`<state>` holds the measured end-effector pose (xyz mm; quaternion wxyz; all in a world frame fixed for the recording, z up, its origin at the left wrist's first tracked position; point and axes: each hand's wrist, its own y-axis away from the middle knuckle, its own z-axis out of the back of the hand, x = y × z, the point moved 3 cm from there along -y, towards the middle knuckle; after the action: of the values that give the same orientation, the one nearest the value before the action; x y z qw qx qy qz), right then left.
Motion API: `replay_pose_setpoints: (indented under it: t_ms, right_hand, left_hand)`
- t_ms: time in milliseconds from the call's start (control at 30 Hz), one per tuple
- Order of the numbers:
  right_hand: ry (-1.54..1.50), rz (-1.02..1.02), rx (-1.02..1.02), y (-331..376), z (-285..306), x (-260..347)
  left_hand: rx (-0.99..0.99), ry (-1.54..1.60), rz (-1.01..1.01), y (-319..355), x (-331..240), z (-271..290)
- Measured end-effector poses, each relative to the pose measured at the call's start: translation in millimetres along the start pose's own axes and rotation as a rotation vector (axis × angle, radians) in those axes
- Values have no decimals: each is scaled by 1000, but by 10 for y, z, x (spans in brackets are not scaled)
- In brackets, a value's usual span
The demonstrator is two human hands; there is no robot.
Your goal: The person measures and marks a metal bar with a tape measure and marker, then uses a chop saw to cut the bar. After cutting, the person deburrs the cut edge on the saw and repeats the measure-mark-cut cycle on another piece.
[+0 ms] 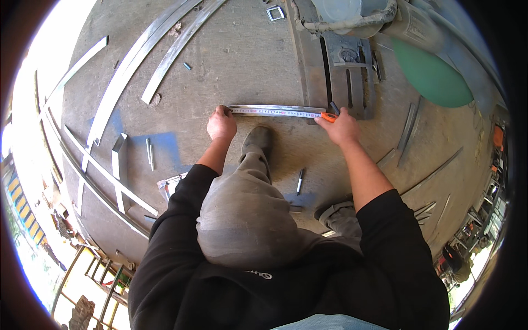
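On the concrete floor (pixel 242 60), your left hand (pixel 221 124) pins the tape measure (pixel 275 111) along the metal strip (pixel 258 108) while your right hand (pixel 342 127) grips its orange case (pixel 328 116); easing either hand's fingers could let the tape slip.

I see a bare concrete floor (pixel 247 55), grey and dusty, with a blue paint patch (pixel 165 144) at the left. Long metal strips (pixel 165 60) lie across it, along with square tube lengths (pixel 118 159). A green cylinder (pixel 432 77) rests at the upper right beside a steel machine base (pixel 346 71). Hard daylight floods in from the left edge, over yellow railings (pixel 93 275).
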<state>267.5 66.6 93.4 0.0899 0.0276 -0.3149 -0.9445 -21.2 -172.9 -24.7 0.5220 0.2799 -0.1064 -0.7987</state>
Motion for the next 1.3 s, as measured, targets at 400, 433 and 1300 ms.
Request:
replay_pose_setpoints:
  t_ms: [400,433,1300]
  right_hand:
    - [-7,-50,-31,-54,118,-153]
    - [-3,-52,-31,-47,115,-152]
    - [-153,-81,-110,85,103,-134]
  left_hand:
    - [229,-162,-870,583,-842,-161]
    - [300,-202,-953,672,-954,-218]
    - [420,-514,-954,912,-1196,-244]
